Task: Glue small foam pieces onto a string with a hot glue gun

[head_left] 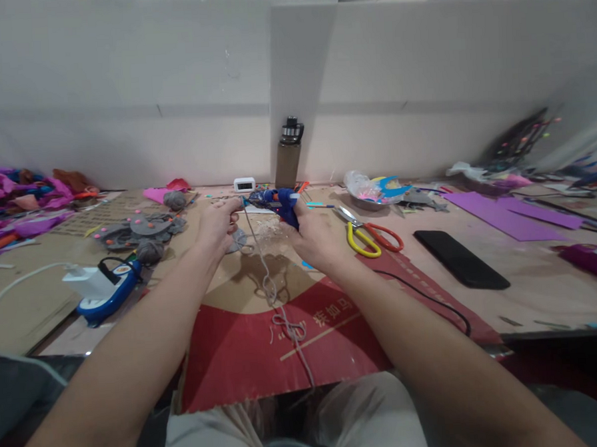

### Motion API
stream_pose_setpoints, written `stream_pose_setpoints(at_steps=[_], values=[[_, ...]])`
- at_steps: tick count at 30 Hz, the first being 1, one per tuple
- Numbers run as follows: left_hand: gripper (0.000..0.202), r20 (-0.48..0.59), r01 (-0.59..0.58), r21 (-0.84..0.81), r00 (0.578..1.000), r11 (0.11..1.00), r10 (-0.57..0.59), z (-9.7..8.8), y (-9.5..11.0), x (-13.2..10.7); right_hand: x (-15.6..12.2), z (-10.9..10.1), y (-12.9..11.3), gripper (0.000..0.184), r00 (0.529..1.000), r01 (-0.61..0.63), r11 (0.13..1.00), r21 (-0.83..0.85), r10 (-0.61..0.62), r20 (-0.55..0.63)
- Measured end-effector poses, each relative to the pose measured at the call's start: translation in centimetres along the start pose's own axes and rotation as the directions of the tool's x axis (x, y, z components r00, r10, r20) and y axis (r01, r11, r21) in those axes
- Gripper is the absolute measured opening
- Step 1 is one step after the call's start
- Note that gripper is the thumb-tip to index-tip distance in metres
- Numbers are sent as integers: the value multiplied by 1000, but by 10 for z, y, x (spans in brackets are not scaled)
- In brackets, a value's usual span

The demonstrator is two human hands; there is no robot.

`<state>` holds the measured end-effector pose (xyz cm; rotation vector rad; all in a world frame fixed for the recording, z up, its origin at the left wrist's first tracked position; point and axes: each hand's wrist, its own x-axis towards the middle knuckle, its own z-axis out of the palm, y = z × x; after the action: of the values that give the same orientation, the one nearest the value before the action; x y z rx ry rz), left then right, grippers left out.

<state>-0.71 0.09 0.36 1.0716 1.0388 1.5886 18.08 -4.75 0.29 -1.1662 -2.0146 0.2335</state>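
Observation:
A blue glue gun (287, 207) is held in my right hand (306, 233), fingers wrapped round its handle. Its nozzle points left at the fingertips of my left hand (221, 222). Those fingers pinch the upper end of a grey yarn (263, 269), beside a small teal bit (246, 201) that I cannot make out clearly. From there the yarn hangs down and lies in loose loops over a red-and-tan cardboard sheet (225, 347). A small grey piece (238, 240) lies on the cardboard just behind the yarn.
Scissors (364, 237) and a black phone (460, 258) lie to the right, near purple sheets (503, 216). A bottle (288, 157) stands against the wall. On the left are a blue power strip (110, 300), grey pieces with pink dots (138, 228) and colourful scraps (21, 194).

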Motion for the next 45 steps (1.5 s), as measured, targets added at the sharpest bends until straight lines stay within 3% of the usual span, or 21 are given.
stream_pose_setpoints(at_steps=[8,13,17,20,22,24,26,28,30,32,33,35,37,39,40,42,45], values=[[18,0,-4,-13,1000,1000,4,-1,3,0,0,3,3,34,1000,16,1000,16,-15,-28],[20,-21,53,-80,998,995,-54,-4,2,4,1,1,1,36,999,-24,998,60,26,-31],[20,-54,81,-79,995,994,-85,-6,3,5,8,4,14,34,981,-148,934,325,181,-74],[19,-45,12,-23,999,1000,-13,-3,1,3,14,7,35,25,931,-348,791,504,356,84],[16,-31,-77,28,996,997,78,1,0,0,17,7,51,16,884,-466,792,394,434,173],[11,-5,-184,116,983,976,186,4,-1,-3,17,5,63,10,869,-484,871,84,466,165],[7,28,-291,258,956,921,293,7,0,-7,15,2,69,11,871,-455,864,-216,482,96],[7,63,-385,418,916,823,396,9,3,-12,14,-1,66,14,881,-455,823,-340,471,-38],[8,95,-450,543,872,709,481,11,5,-16,13,-1,55,16,900,-435,869,-237,411,-145],[7,139,-496,613,834,615,535,14,6,-21,15,5,40,17,926,-334,941,54,338,-167],[7,166,-518,629,818,580,551,16,6,-22,16,10,32,17,934,-283,928,242,323,-149],[7,227,-562,640,790,525,569,19,3,-25,17,22,18,21,948,-217,789,575,311,-70],[7,276,-597,628,770,499,575,23,-1,-27,17,33,6,30,953,-208,575,791,302,30],[9,291,-610,601,769,517,569,26,-4,-29,16,39,0,37,951,-221,402,889,291,105],[12,288,-605,581,778,544,558,27,-6,-29,15,40,-2,38,948,-232,361,903,293,126],[17,276,-569,533,816,626,507,29,-7,-30,15,40,-2,33,940,-250,382,890,315,128],[19,250,-460,450,888,766,386,31,-7,-31,15,37,2,21,938,-247,538,806,343,58]])
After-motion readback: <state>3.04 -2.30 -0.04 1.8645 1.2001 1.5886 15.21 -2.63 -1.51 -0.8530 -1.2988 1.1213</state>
